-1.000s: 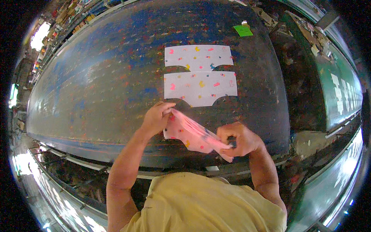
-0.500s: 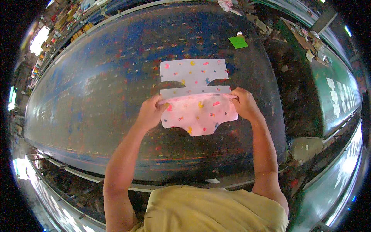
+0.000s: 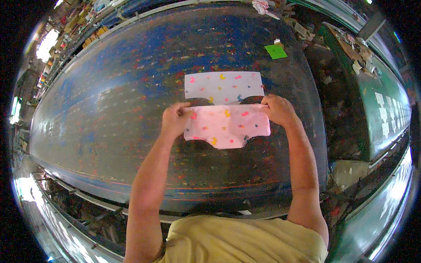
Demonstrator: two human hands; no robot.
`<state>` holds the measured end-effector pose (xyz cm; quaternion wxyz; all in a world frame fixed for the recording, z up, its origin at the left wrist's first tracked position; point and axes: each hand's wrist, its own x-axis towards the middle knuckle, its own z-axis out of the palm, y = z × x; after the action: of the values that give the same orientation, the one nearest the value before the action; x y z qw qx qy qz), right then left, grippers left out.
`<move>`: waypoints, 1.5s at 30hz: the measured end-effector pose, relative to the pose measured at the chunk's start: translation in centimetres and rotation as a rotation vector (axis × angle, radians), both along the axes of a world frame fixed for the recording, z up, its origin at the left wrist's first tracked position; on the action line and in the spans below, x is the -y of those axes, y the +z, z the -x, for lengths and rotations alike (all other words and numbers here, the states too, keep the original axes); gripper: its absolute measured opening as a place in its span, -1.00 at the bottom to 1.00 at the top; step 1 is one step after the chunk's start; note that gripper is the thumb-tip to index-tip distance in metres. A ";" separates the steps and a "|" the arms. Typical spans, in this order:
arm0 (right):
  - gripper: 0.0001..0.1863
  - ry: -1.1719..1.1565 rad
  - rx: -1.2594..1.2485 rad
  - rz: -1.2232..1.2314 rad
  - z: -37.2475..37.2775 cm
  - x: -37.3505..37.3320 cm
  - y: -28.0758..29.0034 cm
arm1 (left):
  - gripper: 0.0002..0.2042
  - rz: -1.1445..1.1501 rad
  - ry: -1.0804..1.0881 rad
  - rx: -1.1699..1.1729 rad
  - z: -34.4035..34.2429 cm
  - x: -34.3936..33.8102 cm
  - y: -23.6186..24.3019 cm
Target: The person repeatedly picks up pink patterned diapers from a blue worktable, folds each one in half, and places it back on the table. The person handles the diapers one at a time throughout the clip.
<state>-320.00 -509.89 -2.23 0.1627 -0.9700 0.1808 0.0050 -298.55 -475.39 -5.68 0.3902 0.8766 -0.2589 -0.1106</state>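
Observation:
A pink panty-shaped fabric piece (image 3: 226,125) with small printed figures lies on the dark table, its far edge pulled straight. My left hand (image 3: 175,118) pinches the far left corner of this fabric, fingertips closed. At the opposite corner, my right hand (image 3: 278,109) pinches the same edge between thumb and fingers. Just beyond the pink piece, a white printed piece (image 3: 222,85) lies flat, with curved cut-outs at both sides. The pink fabric meets or overlaps its near part; I cannot tell how far the white piece runs underneath.
The long table (image 3: 101,127) has a worn, paint-flecked surface. A bright green square (image 3: 276,51) lies toward its far right. Crumpled pale cloth (image 3: 260,6) sits at the far edge. To the right, past a dark gap, another green table (image 3: 372,109) bears several white pieces.
Both hands have drawn the pink fabric's far edge away from me and straightened it. It now covers the white strip that showed beyond it. The view has shifted slightly.

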 end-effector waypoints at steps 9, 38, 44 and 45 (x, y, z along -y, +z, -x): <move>-0.71 0.434 0.130 -0.618 1.6 -7.3 4.0 | -0.67 -0.005 -0.146 0.146 0.1 0.5 0.6; -0.63 -0.028 -0.014 0.020 -12.0 8.9 -1.9 | -0.69 -0.178 0.028 0.119 -10.1 9.0 -0.7; -0.67 0.196 0.027 -0.120 -11.1 2.6 1.2 | -0.70 -0.283 -0.176 0.383 -9.4 10.7 1.4; -0.68 0.286 0.175 -0.323 -10.1 0.1 1.7 | -0.70 -0.321 -0.170 0.390 -9.3 11.0 1.7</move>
<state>-309.86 -510.00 -0.52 0.3285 -0.9438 0.0236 -0.0271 -289.26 -486.37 -3.96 0.1783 0.9070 -0.3813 -0.0114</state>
